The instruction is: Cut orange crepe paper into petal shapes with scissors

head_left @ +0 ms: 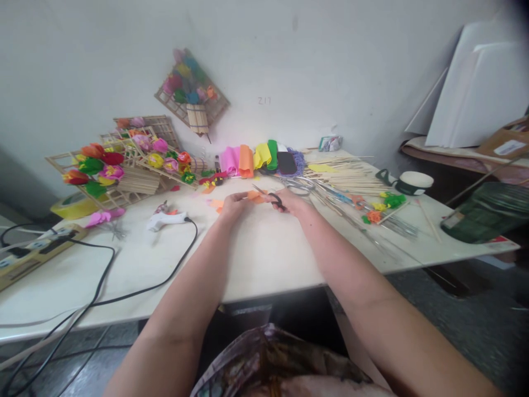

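My right hand [288,202] is closed on a pair of scissors [274,197] with dark handles, blades pointing up and to the left. A piece of orange crepe paper [257,196] is pinched by my left hand [235,205] and reaches across to the scissors. The blades lie over or beside this paper; I cannot tell whether they are cutting into it. Small orange scraps [216,205] lie on the table just left of my left hand. Behind the hands stand folded crepe paper strips, among them a pink one [230,160] and an orange one [246,160].
A white glue gun [165,219] with a black cord lies to the left, near a power strip [41,251]. Stick frames with paper flowers [93,165] stand at the back left. Thin sticks [347,175], wires and a green jar [485,212] occupy the right side.
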`<state>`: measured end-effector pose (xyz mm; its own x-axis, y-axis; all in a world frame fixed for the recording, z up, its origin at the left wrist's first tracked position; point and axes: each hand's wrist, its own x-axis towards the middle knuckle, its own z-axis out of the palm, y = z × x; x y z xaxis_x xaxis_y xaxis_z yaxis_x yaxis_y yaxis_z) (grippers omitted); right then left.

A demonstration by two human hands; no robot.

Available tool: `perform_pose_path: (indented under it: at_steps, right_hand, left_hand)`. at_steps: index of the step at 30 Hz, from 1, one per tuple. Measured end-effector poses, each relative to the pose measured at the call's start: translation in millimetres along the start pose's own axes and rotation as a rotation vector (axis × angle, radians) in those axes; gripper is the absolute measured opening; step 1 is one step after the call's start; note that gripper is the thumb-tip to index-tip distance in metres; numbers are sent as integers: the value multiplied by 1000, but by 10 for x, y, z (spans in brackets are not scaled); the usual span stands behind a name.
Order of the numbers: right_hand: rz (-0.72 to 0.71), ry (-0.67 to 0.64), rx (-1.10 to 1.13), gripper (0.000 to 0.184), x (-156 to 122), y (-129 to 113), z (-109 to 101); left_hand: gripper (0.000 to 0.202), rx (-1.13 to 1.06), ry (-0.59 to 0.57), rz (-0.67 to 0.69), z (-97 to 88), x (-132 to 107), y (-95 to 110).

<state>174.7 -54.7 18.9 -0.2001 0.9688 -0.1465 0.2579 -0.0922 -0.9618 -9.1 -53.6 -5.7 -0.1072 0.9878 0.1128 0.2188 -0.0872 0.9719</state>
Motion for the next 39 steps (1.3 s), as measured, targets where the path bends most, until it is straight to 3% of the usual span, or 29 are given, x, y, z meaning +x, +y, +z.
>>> perform_pose_path:
  at_steps: [4,7,13,16,19,21,23,27,30,36,39]
  right_hand:
    - [6,-26,104,32,-33,-24,-25]
    - [-1,-17,136,29,-32,-23,-28]
    - [-44,1,139,31,12,30,-41]
    - [-49,10,161,29,38,53,-45]
    - [-34,16,156,28,44,52,-39]
    - [-22,18,129,28,39,42,-34]
    - [-23,24,114,28,34,34,-30]
    - [-22,41,104,28,30,28,-23]
    - [-15,35,90,28,25,27,-20]
    - [-9,26,101,26,18,23,-22]
    - [-7,24,106,27,24,20,-22]
  left_hand:
    - [39,-36,32,20,-3,72,-80]
    - [44,1,-24,31,28,109,-111]
    - [37,383,-106,200,103,113,-34]
    - [37,522,17,239,52,82,45]
    - [34,650,335,106,-100,51,93]
    - [36,688,429,-9,-236,50,87]
    - [38,752,389,-112,-366,70,52]
    - [39,896,243,-162,-521,140,-46]
    - [41,949,199,-149,-556,182,-119]
    - [25,845,266,-39,-584,200,-210]
    - [24,736,371,72,-579,193,-162]
